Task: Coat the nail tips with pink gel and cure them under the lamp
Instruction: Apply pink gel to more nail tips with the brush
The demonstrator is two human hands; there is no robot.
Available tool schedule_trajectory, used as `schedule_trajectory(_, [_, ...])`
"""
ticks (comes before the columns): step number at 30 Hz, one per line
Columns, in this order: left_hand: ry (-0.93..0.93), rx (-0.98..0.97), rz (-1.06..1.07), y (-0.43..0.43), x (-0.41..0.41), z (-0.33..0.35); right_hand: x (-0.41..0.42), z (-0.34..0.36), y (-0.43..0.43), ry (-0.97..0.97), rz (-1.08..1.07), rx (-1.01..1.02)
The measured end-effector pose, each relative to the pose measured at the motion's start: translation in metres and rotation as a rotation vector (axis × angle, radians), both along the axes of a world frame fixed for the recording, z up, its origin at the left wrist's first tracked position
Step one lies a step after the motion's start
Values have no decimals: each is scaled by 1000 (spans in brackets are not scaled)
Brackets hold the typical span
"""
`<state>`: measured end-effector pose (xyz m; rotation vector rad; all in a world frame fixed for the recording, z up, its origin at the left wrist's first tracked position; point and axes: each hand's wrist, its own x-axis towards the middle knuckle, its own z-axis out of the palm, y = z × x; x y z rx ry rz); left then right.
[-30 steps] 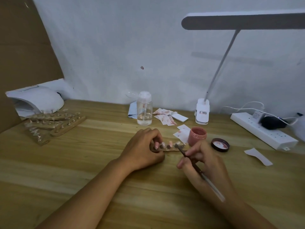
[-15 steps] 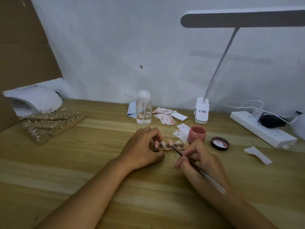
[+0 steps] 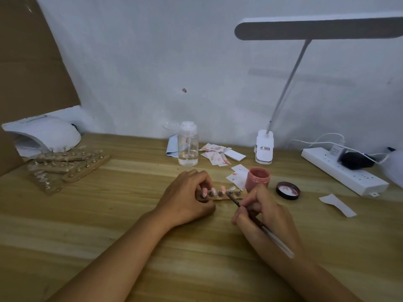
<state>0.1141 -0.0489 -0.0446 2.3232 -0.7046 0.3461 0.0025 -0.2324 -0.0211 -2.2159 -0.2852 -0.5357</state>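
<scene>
A wooden holder strip [image 3: 226,196] with several nail tips on small stands lies at the table's middle; three tips on its left look pink. My left hand [image 3: 187,198] grips the strip's left end, fingers curled over it. My right hand [image 3: 261,211] pinches a thin brush [image 3: 255,221], whose tip touches a nail tip near the strip's right part. An open jar of pink gel [image 3: 257,176] stands just behind my right hand, its dark lid [image 3: 287,190] beside it. The white curing lamp [image 3: 43,134] sits at the far left.
More wooden strips with nail stands [image 3: 69,164] lie in front of the curing lamp. A clear pump bottle [image 3: 188,147], stained paper slips [image 3: 216,155], a desk lamp base [image 3: 264,150], a power strip [image 3: 344,171] and a paper scrap [image 3: 338,204] line the back and right.
The brush tip has slid left along the strip from its right end to a tip nearer the middle. My left hand stays on the strip.
</scene>
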Motion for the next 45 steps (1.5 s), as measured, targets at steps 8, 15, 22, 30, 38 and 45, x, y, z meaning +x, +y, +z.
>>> schedule_trajectory(8, [-4,1,0,0,0,-1,2,-2,-1,-149,-55,-24])
schedule_trajectory(15, [-43,26,2,-1,-1,0,13,-8,-5,-340,-209,-84])
schedule_trajectory(22, [-76,59,8,-2,-2,2,39,1,-16,-189,-178,-373])
schedule_trajectory(30, [-91,77,5,-3,-3,5,48,-1,-9,-184,-167,-584])
schedule_trajectory(38, [-100,97,20,-4,-4,7,50,-4,-8,-249,-173,-567])
schedule_trajectory(45, [40,41,84,-5,-1,7,41,1,-12,-349,-115,-523])
